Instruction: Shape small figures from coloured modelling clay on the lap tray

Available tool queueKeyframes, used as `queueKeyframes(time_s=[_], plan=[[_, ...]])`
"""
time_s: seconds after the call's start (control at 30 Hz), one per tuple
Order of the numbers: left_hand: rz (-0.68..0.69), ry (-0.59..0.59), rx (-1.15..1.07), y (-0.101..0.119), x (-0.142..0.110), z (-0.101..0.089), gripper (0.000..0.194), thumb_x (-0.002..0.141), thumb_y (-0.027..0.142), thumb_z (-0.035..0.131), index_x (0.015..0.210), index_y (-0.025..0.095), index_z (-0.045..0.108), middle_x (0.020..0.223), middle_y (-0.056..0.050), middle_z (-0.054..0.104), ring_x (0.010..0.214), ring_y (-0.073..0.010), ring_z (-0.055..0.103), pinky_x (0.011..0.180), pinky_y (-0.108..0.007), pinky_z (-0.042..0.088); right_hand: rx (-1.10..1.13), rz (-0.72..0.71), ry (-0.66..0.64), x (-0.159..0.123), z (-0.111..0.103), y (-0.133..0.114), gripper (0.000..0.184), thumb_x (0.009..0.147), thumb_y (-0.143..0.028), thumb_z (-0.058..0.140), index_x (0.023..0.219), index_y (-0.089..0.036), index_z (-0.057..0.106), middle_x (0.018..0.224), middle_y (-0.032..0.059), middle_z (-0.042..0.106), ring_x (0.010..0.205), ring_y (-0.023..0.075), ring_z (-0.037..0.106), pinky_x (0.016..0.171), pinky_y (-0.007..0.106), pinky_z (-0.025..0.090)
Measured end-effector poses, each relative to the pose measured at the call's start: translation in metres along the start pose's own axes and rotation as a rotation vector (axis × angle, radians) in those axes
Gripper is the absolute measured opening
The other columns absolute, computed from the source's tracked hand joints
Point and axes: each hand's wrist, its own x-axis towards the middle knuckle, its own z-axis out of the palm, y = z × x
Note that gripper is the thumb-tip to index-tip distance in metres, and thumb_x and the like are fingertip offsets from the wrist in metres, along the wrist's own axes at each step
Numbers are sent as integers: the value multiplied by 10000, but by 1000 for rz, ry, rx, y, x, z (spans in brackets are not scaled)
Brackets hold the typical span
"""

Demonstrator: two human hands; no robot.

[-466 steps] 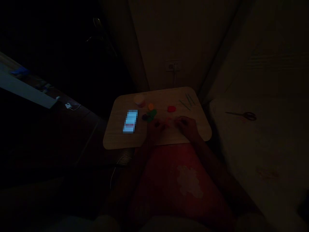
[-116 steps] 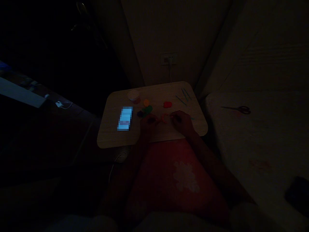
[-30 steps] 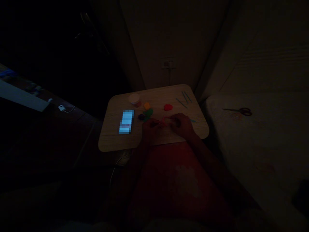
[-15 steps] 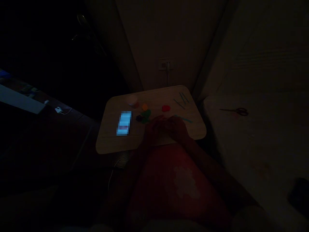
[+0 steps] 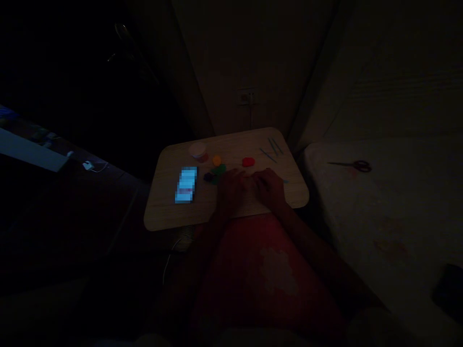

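Note:
Both hands rest low over a small wooden table, close together, in very dim light. My left hand (image 5: 231,188) has its fingers bent toward the right, by some green lumps that look like modelling clay (image 5: 219,170). My right hand (image 5: 270,189) is closed, its fingertips facing the left ones. What the fingers hold is too small and dark to name. Just beyond them lies a red clay-like lump (image 5: 248,162). An orange lump (image 5: 216,160) and a dark blue lump (image 5: 208,177) sit to the left. A blue-green strip (image 5: 285,181) shows partly beside my right hand.
A lit phone (image 5: 186,184) lies at left on the table (image 5: 159,212). Behind it stands a lidded tub (image 5: 197,150). Several thin sticks (image 5: 275,147) lie at the back right. Scissors (image 5: 356,166) rest on a pale surface at right; a wall socket (image 5: 248,97) holds a plug.
My hands have drawn slightly apart, with the left fingers lying flatter. My right hand now covers most of the blue-green strip. The lumps and phone stay put.

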Motion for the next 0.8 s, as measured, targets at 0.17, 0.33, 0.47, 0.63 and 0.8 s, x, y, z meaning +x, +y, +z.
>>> queueKeyframes(time_s=[0.17,0.33,0.47,0.63,0.8], plan=[[-19,-22,66,1,-2,2,362,1030,321,456,1325,174,604,1244,-145,681,1188,-281,583,1093,-470,415,8,39,-16,2,0,1,250,1011,-353,512,938,-222,712,893,78,703,844,226,653,780,361,519],[-13,-1,79,0,-3,6,397,1018,339,478,1362,161,563,1334,-176,634,1303,-314,531,1148,-505,359,22,14,-29,2,1,2,225,996,-329,537,919,-209,710,887,79,703,828,229,652,754,359,501],[-1,-35,76,2,-2,9,373,1033,315,439,1357,184,568,1333,-156,645,1289,-303,542,1157,-511,341,35,18,-37,2,1,3,219,992,-327,536,929,-217,715,893,77,706,842,232,657,771,365,511],[-54,-5,47,3,-3,6,332,1022,315,474,1293,161,589,1115,-125,694,1075,-267,594,1027,-437,433,32,11,-55,3,1,3,210,983,-295,521,956,-209,711,920,87,711,868,233,663,800,374,524],[-22,-52,83,1,-3,3,189,979,272,534,1053,168,673,1010,-105,663,992,-261,578,955,-417,447,41,22,-59,2,2,5,213,976,-291,510,1044,-221,698,982,93,725,881,229,673,800,372,540]])
